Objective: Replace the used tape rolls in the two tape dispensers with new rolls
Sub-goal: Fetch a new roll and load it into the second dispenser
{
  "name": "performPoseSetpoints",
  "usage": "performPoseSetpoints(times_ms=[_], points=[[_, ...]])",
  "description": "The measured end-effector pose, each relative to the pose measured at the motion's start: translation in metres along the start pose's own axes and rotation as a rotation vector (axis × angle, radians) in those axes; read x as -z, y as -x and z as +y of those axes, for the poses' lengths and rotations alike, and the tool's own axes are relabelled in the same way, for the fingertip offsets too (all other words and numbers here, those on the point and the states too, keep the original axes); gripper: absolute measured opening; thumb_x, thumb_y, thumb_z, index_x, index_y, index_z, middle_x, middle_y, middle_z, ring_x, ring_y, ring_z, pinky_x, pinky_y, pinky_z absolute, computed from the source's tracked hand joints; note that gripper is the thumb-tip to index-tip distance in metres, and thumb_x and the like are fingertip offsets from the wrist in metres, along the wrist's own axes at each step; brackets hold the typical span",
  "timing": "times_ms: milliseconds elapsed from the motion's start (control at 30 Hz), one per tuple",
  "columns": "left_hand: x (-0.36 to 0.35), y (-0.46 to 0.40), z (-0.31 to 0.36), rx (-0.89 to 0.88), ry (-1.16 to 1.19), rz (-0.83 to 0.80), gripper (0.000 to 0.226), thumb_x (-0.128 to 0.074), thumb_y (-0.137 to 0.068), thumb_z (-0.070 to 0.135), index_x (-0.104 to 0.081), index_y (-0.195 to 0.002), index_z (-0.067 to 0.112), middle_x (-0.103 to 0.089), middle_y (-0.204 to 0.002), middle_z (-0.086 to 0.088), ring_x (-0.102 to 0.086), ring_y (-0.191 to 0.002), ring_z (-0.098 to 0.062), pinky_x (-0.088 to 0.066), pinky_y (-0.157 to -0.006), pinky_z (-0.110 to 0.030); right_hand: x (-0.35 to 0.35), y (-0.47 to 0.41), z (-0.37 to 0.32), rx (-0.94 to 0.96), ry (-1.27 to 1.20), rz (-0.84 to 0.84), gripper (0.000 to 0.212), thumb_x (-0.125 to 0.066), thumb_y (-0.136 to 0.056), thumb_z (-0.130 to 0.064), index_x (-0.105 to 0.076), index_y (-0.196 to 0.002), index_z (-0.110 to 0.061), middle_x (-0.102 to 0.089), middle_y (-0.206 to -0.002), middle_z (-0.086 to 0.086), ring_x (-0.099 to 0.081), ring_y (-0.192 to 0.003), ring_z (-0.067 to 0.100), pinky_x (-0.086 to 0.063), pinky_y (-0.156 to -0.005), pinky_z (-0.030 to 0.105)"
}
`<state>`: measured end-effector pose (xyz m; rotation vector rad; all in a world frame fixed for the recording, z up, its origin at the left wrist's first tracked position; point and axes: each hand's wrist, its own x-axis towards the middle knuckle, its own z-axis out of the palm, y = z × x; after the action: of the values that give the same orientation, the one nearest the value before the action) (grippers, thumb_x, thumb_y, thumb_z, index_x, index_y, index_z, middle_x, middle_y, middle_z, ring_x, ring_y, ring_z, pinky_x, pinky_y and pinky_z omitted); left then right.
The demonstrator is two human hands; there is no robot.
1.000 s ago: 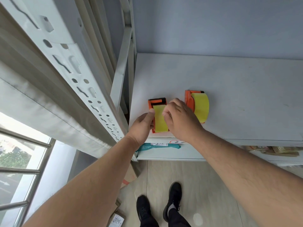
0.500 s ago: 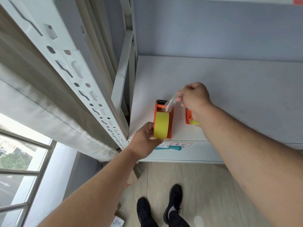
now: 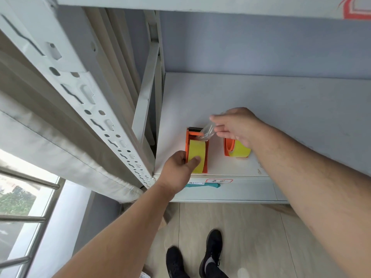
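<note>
Left hand (image 3: pixel 179 165) clamped on the near tape dispenser (image 3: pixel 197 152), right hand (image 3: pixel 237 125) just beyond, pinching its clear tape end (image 3: pixel 207 131).

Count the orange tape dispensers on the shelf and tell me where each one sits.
2. One orange plastic tape dispenser stands at the white shelf's front left corner, gripped by the left hand. The other orange tape dispenser stands right of it, partly hidden under the right hand.

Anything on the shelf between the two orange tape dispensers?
Head view: bare white shelf between the left orange dispenser and the right orange dispenser; the right hand holds clear tape above the gap.
</note>
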<state>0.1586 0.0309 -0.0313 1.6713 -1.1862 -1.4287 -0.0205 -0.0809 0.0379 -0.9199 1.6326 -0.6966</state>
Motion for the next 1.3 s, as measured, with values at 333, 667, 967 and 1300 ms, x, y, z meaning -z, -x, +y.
performPoseSetpoints(times_ms=[333, 667, 967, 1300], points=[[0.002, 0.001, -0.001, -0.001, -0.006, -0.007, 0.023, -0.067, -0.1, 0.036, -0.071, -0.107, 0.015, -0.073, -0.091, 0.013, -0.065, -0.069, 0.011, -0.042, -0.057, 0.002, -0.02, 0.0, -0.016, 0.375, 1.341, 0.198, 0.024, -0.058, -0.083, 0.003, -0.051, -0.1, -0.012, -0.055, -0.09, 0.008, -0.055, -0.082, 0.033, -0.045, -0.069, 0.035], [0.01, 0.0, -0.005, 0.02, 0.039, -0.037, 0.014, -0.07, -0.098, 0.027, -0.07, -0.103, 0.015, -0.078, -0.1, -0.001, -0.07, -0.083, -0.009, -0.047, -0.061, -0.003, -0.029, -0.023, -0.01, 0.435, 1.655, 0.174, 0.029, -0.063, -0.084, -0.001, -0.059, -0.109, -0.014, -0.068, -0.103, 0.007, -0.063, -0.095, 0.029, -0.043, -0.069, 0.033], [0.012, -0.002, -0.015, -0.105, -0.028, -0.1, 0.021, -0.065, -0.1, 0.042, -0.069, -0.096, 0.022, -0.076, -0.096, -0.005, -0.068, -0.084, -0.014, -0.053, -0.079, -0.021, -0.028, -0.062, -0.035, -0.063, 0.276, 0.009, 0.009, -0.061, -0.092, -0.002, -0.065, -0.097, -0.009, -0.06, -0.089, 0.011, -0.059, -0.08, 0.022, -0.055, -0.073, 0.031], [0.013, -0.003, -0.021, -0.041, 0.112, -0.078, 0.022, -0.067, -0.098, 0.041, -0.066, -0.097, 0.019, -0.076, -0.089, -0.003, -0.07, -0.079, -0.009, -0.054, -0.073, -0.018, -0.02, -0.066, -0.036, -0.184, -0.057, -0.26, 0.012, -0.061, -0.094, 0.0, -0.068, -0.094, -0.01, -0.062, -0.097, 0.007, -0.074, -0.091, 0.021, -0.061, -0.079, 0.039]])
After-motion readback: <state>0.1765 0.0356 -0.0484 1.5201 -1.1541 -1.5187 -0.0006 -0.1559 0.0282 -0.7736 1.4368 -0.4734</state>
